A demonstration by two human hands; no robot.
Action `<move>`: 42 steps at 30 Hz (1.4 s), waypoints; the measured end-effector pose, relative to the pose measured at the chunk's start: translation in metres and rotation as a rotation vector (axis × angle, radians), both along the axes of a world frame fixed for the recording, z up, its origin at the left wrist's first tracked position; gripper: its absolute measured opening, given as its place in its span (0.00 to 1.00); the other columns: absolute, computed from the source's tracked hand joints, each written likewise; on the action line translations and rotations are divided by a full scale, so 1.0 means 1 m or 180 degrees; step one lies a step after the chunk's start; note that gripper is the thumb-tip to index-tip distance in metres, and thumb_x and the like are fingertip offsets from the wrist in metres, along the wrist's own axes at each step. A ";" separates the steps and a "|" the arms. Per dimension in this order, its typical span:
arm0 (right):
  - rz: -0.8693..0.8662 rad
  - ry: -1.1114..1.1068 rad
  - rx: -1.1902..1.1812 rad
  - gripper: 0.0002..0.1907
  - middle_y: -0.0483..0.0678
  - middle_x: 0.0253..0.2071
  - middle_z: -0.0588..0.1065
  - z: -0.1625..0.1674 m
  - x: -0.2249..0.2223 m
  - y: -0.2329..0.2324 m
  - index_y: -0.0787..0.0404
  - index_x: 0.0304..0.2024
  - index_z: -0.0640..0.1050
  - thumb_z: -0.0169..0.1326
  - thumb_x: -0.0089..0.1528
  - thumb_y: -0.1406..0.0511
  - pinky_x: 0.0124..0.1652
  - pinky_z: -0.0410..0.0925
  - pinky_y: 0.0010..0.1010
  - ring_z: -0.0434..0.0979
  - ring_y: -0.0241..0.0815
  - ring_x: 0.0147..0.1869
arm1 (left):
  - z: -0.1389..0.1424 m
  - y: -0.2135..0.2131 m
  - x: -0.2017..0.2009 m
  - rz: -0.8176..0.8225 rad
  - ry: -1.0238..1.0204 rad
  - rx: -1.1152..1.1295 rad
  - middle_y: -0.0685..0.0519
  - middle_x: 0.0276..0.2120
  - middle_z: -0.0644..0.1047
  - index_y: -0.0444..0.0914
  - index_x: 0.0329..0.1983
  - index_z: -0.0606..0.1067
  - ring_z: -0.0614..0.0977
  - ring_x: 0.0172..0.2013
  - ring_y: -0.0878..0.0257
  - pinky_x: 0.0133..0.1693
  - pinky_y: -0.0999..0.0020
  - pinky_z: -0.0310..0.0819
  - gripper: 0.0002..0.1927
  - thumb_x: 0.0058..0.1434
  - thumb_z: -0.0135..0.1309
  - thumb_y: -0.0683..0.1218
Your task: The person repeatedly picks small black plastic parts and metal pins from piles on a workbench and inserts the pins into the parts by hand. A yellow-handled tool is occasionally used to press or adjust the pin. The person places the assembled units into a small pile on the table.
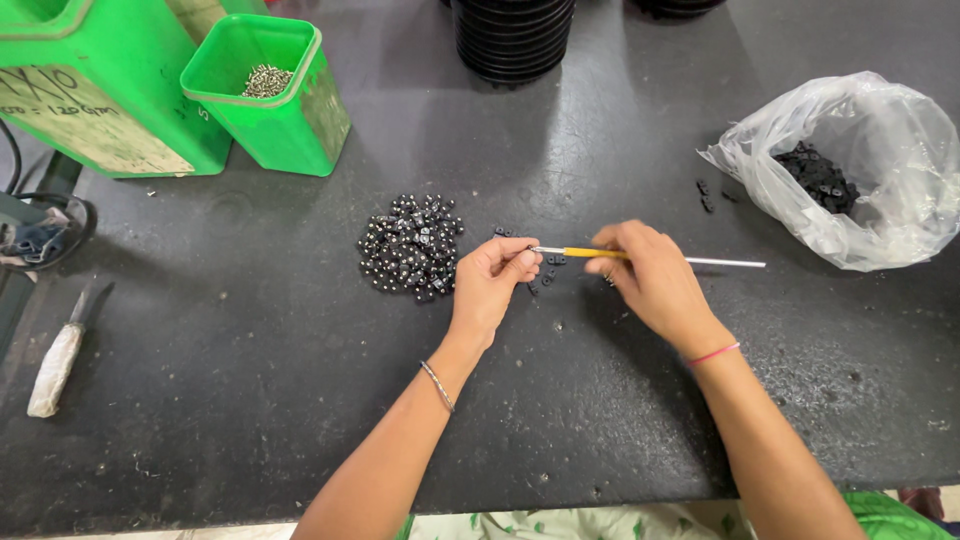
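My right hand (652, 278) grips a thin tool with a yellow middle and white handle (650, 257), held level over the dark table (250, 400), its metal tip pointing left. My left hand (492, 278) is closed at that tip, pinching something small that I cannot make out. A pile of small black pieces with shiny centres (412, 247) lies just left of my left hand. A few loose black pieces (550, 272) sit between my hands.
A small green bin with metal screws (268, 95) and a larger green container (100, 90) stand at the back left. A clear plastic bag of black parts (850, 170) lies at the right. Stacked black rings (513, 35) are behind. A white-handled knife (62, 358) lies at the left.
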State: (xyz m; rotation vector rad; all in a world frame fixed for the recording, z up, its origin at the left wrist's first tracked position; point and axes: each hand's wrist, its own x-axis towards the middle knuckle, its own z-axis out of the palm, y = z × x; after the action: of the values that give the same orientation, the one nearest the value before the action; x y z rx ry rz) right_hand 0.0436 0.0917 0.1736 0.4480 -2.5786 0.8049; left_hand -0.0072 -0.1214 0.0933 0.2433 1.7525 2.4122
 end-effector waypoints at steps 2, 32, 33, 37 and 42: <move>-0.0056 -0.0304 -0.0462 0.10 0.47 0.36 0.71 0.000 0.001 0.001 0.62 0.38 0.75 0.59 0.59 0.63 0.38 0.66 0.35 0.74 0.46 0.37 | -0.001 -0.001 0.000 -0.0006 0.0048 -0.0094 0.49 0.39 0.83 0.29 0.50 0.79 0.83 0.38 0.67 0.43 0.72 0.80 0.11 0.66 0.56 0.39; -0.0249 0.0236 0.0524 0.04 0.46 0.32 0.74 -0.001 -0.001 0.010 0.57 0.40 0.80 0.59 0.63 0.65 0.40 0.63 0.41 0.75 0.49 0.39 | -0.001 0.000 0.001 -0.0010 0.0016 -0.0131 0.49 0.39 0.83 0.29 0.50 0.79 0.83 0.37 0.67 0.43 0.72 0.80 0.11 0.66 0.57 0.38; -0.0184 0.0193 0.0449 0.05 0.45 0.32 0.75 -0.002 -0.002 0.009 0.57 0.41 0.80 0.57 0.63 0.66 0.40 0.62 0.40 0.75 0.49 0.39 | -0.001 0.000 0.000 -0.0011 0.0026 -0.0156 0.49 0.39 0.83 0.29 0.50 0.79 0.83 0.37 0.67 0.43 0.72 0.80 0.11 0.66 0.57 0.38; 0.0028 0.0008 0.0217 0.07 0.46 0.32 0.75 -0.004 -0.003 0.010 0.60 0.39 0.78 0.59 0.60 0.64 0.38 0.62 0.40 0.74 0.49 0.38 | -0.004 0.000 -0.001 0.0021 0.0016 -0.0085 0.49 0.39 0.83 0.30 0.50 0.79 0.83 0.37 0.67 0.43 0.72 0.80 0.11 0.66 0.56 0.39; -0.0171 0.0001 0.0525 0.05 0.47 0.30 0.76 -0.007 -0.004 0.012 0.58 0.37 0.79 0.57 0.63 0.64 0.38 0.62 0.41 0.75 0.49 0.38 | -0.007 0.006 0.000 0.0018 0.0170 -0.0057 0.48 0.38 0.83 0.29 0.49 0.79 0.83 0.37 0.66 0.42 0.72 0.80 0.11 0.66 0.56 0.38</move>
State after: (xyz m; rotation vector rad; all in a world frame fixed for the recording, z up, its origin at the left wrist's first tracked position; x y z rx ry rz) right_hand 0.0399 0.1040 0.1667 0.4248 -2.6559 0.5763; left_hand -0.0068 -0.1157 0.0865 0.3038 1.7984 2.4144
